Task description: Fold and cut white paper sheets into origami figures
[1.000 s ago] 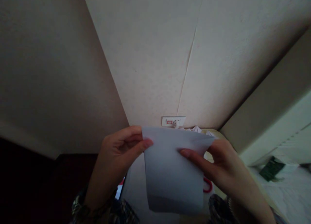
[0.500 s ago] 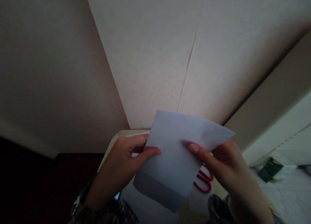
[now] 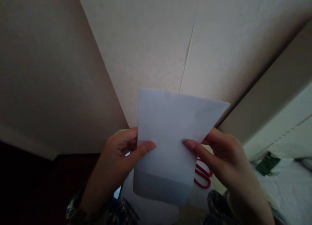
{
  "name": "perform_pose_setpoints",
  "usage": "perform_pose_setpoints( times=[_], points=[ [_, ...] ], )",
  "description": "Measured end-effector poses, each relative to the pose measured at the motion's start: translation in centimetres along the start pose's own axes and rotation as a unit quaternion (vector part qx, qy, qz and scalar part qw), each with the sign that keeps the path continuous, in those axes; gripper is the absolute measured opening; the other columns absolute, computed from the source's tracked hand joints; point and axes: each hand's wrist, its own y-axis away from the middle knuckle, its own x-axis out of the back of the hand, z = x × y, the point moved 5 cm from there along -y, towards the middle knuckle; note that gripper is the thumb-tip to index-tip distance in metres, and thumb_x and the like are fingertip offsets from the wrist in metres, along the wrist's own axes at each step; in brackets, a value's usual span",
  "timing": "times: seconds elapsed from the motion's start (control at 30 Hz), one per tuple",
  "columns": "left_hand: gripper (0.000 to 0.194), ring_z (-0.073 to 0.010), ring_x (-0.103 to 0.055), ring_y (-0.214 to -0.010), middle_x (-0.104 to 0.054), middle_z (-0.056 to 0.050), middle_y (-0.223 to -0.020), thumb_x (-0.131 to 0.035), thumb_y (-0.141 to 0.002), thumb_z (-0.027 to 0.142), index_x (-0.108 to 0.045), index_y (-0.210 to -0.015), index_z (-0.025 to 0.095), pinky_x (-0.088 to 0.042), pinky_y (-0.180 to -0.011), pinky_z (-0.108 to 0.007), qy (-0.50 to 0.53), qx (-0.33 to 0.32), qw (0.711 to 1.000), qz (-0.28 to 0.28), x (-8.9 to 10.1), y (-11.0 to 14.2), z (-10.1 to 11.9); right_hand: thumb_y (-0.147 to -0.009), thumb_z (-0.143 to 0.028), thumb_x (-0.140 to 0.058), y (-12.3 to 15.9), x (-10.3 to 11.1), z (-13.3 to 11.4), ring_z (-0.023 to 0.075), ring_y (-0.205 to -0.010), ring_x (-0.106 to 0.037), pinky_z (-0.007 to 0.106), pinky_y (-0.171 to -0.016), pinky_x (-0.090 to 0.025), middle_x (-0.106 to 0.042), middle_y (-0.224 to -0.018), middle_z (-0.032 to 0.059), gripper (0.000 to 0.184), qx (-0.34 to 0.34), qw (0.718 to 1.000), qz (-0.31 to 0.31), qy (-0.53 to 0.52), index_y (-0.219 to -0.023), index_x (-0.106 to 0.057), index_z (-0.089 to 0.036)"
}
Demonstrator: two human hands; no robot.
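A folded sheet of white paper (image 3: 168,127) is held up between my two hands, its top edge leaning toward the wall. My left hand (image 3: 124,150) pinches its left edge, thumb on the near face and fingers behind. On the right side, my right hand (image 3: 216,153) grips it the same way, its fingers partly hidden by the sheet. A crease crosses the paper low down, and the strip below it looks darker. Behind the paper, the red handles of what look like scissors (image 3: 203,178) show beside my right thumb.
Under my hands is a small light-wood table with more white paper (image 3: 151,208) on it. A dark-edged device with a bright screen (image 3: 117,192) peeks out by my left wrist. Pale walls (image 3: 156,39) stand close ahead. At right, a green item (image 3: 268,163) lies on white fabric (image 3: 287,192).
The paper has been raised and turned more upright, its top edge now higher and further left. Both hands keep their hold; the left has shifted slightly left.
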Motion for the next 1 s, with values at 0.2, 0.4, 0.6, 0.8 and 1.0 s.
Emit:
perform_pose_setpoints(
  times=[0.2,0.4,0.6,0.8,1.0],
  points=[
    [0.01,-0.0133,-0.068,-0.065,-0.077,0.002,-0.078,-0.075,-0.072,0.021,-0.079,-0.081,0.024,-0.054,-0.057,-0.017,-0.02,-0.011,0.999,-0.026,-0.7,0.1,0.5,-0.087,-0.028,-0.067,0.5,0.8,-0.2,0.0204,-0.064,-0.066,0.032,-0.06,-0.051,-0.07,-0.067,-0.0003,0.014,-0.014,0.994,0.106,-0.019,-0.073,-0.07,-0.026],
    [0.011,-0.0113,-0.065,-0.059,-0.076,0.005,-0.072,-0.073,-0.072,0.016,-0.076,-0.065,0.024,-0.052,-0.054,-0.015,-0.008,-0.011,1.0,-0.013,-0.7,0.2,1.1,-0.088,-0.027,-0.066,0.6,0.8,-0.4,0.0194,-0.062,-0.065,0.033,-0.061,-0.052,-0.071,-0.066,-0.0012,0.016,-0.016,0.994,0.106,-0.03,-0.072,-0.07,-0.027],
    [0.009,-0.0124,-0.065,-0.062,-0.074,0.005,-0.069,-0.073,-0.072,0.018,-0.078,-0.069,0.026,-0.05,-0.054,-0.016,-0.016,-0.032,0.999,-0.019,-0.6,0.0,1.1,-0.087,-0.029,-0.067,0.7,0.8,-0.2,0.0211,-0.062,-0.066,0.034,-0.06,-0.053,-0.072,-0.067,0.001,0.014,-0.018,0.994,0.111,-0.018,-0.074,-0.071,-0.027],
    [0.014,-0.0102,-0.065,-0.059,-0.076,0.006,-0.074,-0.072,-0.074,0.018,-0.081,-0.077,0.028,-0.051,-0.053,-0.013,-0.02,-0.029,0.999,0.006,-0.4,0.2,0.8,-0.088,-0.028,-0.068,0.7,1.2,-0.2,0.0191,-0.061,-0.065,0.032,-0.058,-0.052,-0.072,-0.068,-0.0004,0.012,0.004,0.993,0.112,-0.032,-0.076,-0.073,-0.03],
    [0.009,-0.0123,-0.07,-0.063,-0.077,0.005,-0.073,-0.073,-0.074,0.019,-0.078,-0.076,0.026,-0.053,-0.055,-0.015,0.002,0.001,0.999,-0.041,-1.0,0.1,0.3,-0.088,-0.027,-0.068,0.7,1.4,-0.1,0.0188,-0.062,-0.067,0.031,-0.056,-0.051,-0.075,-0.073,-0.0006,0.01,0.002,0.987,0.153,-0.054,-0.082,-0.076,-0.031]
  ],
)
